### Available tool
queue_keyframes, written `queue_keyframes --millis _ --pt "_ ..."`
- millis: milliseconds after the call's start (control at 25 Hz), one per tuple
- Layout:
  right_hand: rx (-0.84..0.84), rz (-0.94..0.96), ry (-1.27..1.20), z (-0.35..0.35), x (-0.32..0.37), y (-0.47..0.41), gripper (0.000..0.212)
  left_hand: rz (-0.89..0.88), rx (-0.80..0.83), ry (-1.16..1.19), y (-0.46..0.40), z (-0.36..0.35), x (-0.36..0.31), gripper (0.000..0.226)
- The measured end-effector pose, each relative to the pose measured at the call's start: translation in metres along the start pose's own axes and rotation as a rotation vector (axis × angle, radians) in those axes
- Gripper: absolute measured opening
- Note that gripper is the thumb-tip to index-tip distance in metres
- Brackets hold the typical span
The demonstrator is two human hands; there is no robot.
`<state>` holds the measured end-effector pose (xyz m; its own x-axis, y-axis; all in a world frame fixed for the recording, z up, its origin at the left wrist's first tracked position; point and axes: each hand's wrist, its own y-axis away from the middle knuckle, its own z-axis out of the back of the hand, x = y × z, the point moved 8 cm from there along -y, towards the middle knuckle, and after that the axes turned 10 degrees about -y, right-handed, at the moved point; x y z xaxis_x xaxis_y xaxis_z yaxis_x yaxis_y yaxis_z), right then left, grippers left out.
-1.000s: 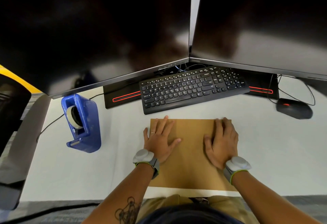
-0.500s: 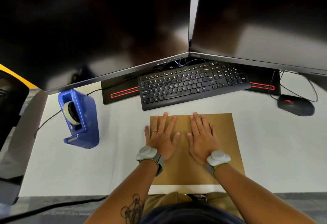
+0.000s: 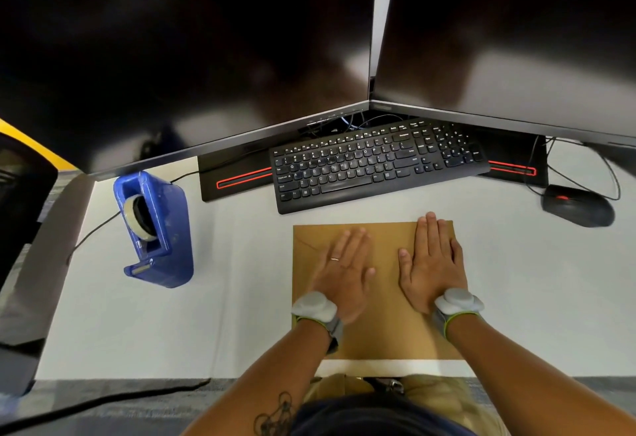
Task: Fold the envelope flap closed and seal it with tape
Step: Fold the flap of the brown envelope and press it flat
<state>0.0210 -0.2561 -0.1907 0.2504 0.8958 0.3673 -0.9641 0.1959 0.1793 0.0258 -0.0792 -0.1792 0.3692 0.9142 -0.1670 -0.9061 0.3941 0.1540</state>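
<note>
A brown envelope (image 3: 383,260) lies flat on the white desk in front of me, its flap folded down along the far edge. My left hand (image 3: 342,272) rests palm down on the envelope's left half, fingers together and blurred. My right hand (image 3: 432,263) presses flat on the right half, fingertips at the far edge. Neither hand holds anything. A blue tape dispenser (image 3: 155,229) with a roll of clear tape stands to the left, well apart from both hands.
A black keyboard (image 3: 375,163) sits just beyond the envelope, under two dark monitors (image 3: 499,39). At the far right is a black mouse (image 3: 578,205) with its cable. A cable runs behind the dispenser. The desk's near edge is just below the envelope.
My right hand slid from the middle of the envelope toward its right side along the flap. My left hand drew slightly back and right, still flat on the envelope.
</note>
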Motion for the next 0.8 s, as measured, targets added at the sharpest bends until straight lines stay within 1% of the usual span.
queue_keyframes --millis 40,120,200,320,440,560,680,720,800 --pt "-0.001 0.004 0.002 0.0 0.0 -0.001 0.071 -0.048 0.016 0.008 -0.002 -0.005 -0.018 0.061" --pt "-0.003 0.004 -0.001 0.001 0.001 -0.002 0.071 -0.058 0.033 0.011 -0.007 -0.013 -0.029 0.06" --pt "-0.009 0.003 -0.019 0.002 0.002 -0.002 0.071 -0.019 0.023 -0.021 -0.013 -0.013 -0.012 0.057" --pt "-0.03 -0.007 -0.004 0.005 0.002 0.0 0.071 0.067 0.0 -0.041 -0.019 -0.007 0.039 0.056" --pt "-0.034 -0.012 -0.003 0.006 0.001 -0.002 0.072 0.092 -0.046 -0.099 -0.02 -0.002 0.071 0.055" --pt "-0.029 -0.007 0.002 0.007 0.006 -0.001 0.074 0.098 -0.053 -0.093 -0.019 -0.003 0.078 0.056" --pt "-0.025 -0.057 0.004 0.006 0.005 -0.001 0.077 0.093 -0.053 -0.114 -0.019 -0.006 0.076 0.058" --pt "-0.033 -0.052 0.012 0.006 0.01 -0.001 0.078 0.089 -0.057 -0.125 -0.019 -0.006 0.077 0.058" --pt "-0.025 0.02 -0.024 0.0 0.027 0.001 0.076 0.078 -0.052 -0.12 -0.02 -0.004 0.078 0.057"
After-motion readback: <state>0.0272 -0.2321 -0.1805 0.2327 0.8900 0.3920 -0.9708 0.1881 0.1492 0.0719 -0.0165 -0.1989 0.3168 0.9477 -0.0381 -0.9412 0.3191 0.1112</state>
